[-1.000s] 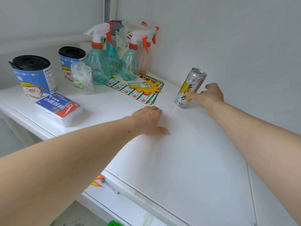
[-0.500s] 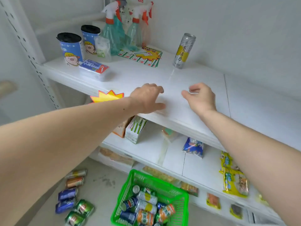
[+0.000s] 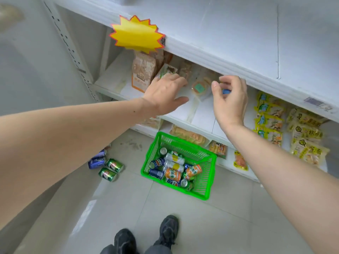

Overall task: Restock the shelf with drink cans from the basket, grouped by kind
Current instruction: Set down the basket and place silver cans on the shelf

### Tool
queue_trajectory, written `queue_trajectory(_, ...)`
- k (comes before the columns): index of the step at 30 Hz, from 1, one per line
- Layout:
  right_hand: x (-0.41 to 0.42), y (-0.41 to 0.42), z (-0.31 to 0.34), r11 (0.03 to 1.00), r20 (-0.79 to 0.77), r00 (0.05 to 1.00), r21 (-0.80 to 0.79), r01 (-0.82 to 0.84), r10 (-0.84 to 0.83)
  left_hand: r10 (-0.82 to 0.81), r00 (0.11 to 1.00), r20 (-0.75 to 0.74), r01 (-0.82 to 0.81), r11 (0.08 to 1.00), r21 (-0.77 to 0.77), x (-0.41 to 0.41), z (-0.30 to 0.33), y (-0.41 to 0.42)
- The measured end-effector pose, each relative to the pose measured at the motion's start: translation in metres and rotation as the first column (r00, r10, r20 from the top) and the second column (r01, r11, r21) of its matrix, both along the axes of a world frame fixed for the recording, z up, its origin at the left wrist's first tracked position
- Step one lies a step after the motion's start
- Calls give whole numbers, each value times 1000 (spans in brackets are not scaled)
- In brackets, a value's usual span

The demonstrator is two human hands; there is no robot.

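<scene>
At the lower left of the frame, a few loose cans [image 3: 105, 166] lie on their sides on the floor, blue ones next to green ones. They look like they are already put in groups by kind, maybe to make sorting easy.

Near the upper left, a yellow star sign [image 3: 136, 33] hangs from the front edge of the top shelf [image 3: 229, 57], where shoppers would see it.

In the middle, the left hand [image 3: 165, 96] hangs in the air in front of the snack shelf. Its fingers are spread and loose, and it holds nothing.

Below it, at the bottom middle, the green basket [image 3: 205, 180] sits on the floor close to the shelves. The drink cans [image 3: 174, 169] inside are all mixed up: orange, blue, green and pale ones lie on top of each other. It stands just in front of the person's black shoes [image 3: 146, 235], so it is easy to bend down and reach.

To the right of the middle, the right hand [image 3: 229, 99] has its fingers curled, and it holds nothing too. Both hands look ready to go down for more cans.

At the right, yellow snack packets [image 3: 293, 129] lie in rows on the lower shelf.
</scene>
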State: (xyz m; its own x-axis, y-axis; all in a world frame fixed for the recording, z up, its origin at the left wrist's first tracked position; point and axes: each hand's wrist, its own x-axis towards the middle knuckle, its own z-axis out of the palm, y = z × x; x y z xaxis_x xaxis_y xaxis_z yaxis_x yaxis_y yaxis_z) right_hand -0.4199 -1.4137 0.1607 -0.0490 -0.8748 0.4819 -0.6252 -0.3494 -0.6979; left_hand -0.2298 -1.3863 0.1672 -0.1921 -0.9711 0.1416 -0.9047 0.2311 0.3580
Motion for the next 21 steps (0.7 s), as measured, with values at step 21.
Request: queue_trajectory(21,-101,-13,-388,731,-327,895,682,1,304,380,925,-17,-298,751,589,-92,-362,17)
